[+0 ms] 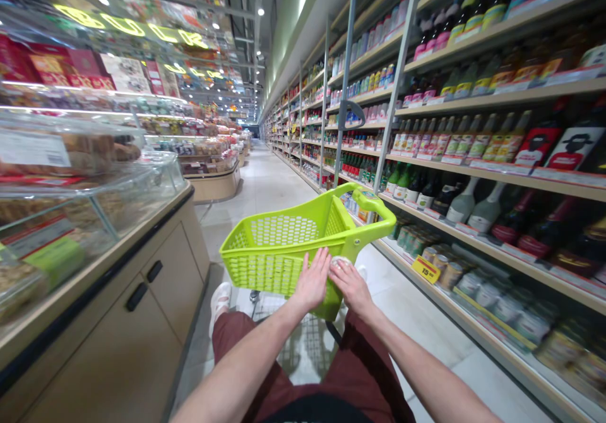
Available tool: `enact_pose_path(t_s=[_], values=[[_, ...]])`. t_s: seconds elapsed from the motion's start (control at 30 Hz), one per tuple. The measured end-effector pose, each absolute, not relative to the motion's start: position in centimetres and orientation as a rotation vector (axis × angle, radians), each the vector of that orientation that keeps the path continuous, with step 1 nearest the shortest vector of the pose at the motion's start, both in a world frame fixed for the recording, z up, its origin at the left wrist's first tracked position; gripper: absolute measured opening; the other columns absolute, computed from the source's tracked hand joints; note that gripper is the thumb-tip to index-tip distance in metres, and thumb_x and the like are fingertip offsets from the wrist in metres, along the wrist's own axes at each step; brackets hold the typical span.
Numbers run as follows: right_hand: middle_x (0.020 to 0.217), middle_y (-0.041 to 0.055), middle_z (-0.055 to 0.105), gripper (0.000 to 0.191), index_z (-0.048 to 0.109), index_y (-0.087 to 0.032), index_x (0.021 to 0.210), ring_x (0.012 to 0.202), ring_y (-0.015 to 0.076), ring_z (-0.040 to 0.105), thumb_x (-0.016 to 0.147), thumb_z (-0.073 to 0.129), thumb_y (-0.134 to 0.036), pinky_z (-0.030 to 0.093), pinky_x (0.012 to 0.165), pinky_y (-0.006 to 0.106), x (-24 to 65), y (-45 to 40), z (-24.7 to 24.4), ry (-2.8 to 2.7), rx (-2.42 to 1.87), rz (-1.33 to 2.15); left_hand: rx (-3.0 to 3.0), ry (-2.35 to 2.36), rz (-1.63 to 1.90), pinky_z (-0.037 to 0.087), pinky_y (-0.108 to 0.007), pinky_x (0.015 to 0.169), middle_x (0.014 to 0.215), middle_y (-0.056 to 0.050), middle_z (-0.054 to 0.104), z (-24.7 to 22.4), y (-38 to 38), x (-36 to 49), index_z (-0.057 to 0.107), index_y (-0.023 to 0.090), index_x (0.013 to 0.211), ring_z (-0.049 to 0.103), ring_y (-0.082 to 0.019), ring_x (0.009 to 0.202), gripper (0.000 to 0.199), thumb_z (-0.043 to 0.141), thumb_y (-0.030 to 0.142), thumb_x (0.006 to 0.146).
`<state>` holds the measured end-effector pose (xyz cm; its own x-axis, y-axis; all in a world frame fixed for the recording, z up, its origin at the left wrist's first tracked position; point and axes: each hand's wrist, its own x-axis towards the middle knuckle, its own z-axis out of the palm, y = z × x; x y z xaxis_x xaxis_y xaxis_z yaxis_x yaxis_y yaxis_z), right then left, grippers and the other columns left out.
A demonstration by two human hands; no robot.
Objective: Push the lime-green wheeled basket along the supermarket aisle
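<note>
A bright green plastic shopping cart (284, 233) stands sideways in front of me, its handle end to the right. My left hand (312, 278) lies against the near side of its basket, fingers stretched out and close together. Just right of it, my right hand (350, 284) has bent fingers over a small whitish wad or cloth (339, 261), pressed to the basket's side near the handle end. The basket shows no goods inside.
Shelves of bottles and cans (473, 158) line the right side. At the left stand a glass-topped counter (180, 202) with packaged food and further display islands (213, 186). A tiled aisle (265, 170) runs ahead between them.
</note>
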<state>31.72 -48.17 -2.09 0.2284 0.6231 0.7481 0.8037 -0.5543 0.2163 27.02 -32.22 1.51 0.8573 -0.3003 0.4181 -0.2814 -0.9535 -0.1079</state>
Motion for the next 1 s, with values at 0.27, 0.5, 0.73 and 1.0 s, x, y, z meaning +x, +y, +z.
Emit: enact_pose_path(t_s=[0.27, 0.5, 0.73, 1.0], values=[[0.124, 0.0049, 0.049, 0.039, 0.051, -0.021, 0.117, 0.126, 0.0197, 0.026, 0.085, 0.031, -0.009, 0.025, 0.101, 0.045, 33.7, -45.8, 4.6, -1.140, -2.189, -1.327, -2.980, 0.216, -0.777, 0.004, -0.046, 0.106, 0.143, -0.009, 0.011, 2.5, -29.1, 27.0, 0.018, 0.010, 0.133, 0.001, -0.019, 0.131, 0.065, 0.036, 0.014, 0.071], [0.119, 0.0053, 0.053, 0.035, 0.056, -0.019, 0.109, 0.124, 0.0200, 0.029, 0.084, 0.035, -0.009, 0.030, 0.098, 0.045, 33.1, -42.5, -1.5, -1.358, -2.246, -1.217, -2.975, 0.193, -0.714, 0.008, -0.047, 0.105, 0.143, -0.009, 0.012, 0.2, -26.9, 26.2, 0.020, 0.010, 0.132, 0.003, -0.019, 0.131, 0.064, 0.034, 0.012, 0.070], [0.119, 0.0043, 0.053, 0.038, 0.055, -0.020, 0.111, 0.124, 0.0190, 0.030, 0.083, 0.033, -0.007, 0.031, 0.098, 0.043, 32.1, -41.5, -1.5, -1.453, -2.219, -1.149, -2.977, 0.132, -0.734, 0.008, -0.047, 0.105, 0.143, -0.009, 0.012, -0.7, -25.6, 25.8, 0.019, 0.010, 0.133, 0.004, -0.020, 0.131, 0.065, 0.035, 0.012, 0.070], [0.121, 0.0046, 0.052, 0.032, 0.056, -0.019, 0.108, 0.125, 0.0218, 0.028, 0.084, 0.038, -0.011, 0.029, 0.098, 0.046, 33.4, -38.3, -0.7, -1.472, -2.208, -1.193, -2.974, 0.023, -0.713, 0.004, -0.047, 0.105, 0.143, -0.009, 0.012, -0.9, -23.8, 25.3, 0.019, 0.011, 0.133, 0.002, -0.019, 0.131, 0.064, 0.035, 0.014, 0.071]])
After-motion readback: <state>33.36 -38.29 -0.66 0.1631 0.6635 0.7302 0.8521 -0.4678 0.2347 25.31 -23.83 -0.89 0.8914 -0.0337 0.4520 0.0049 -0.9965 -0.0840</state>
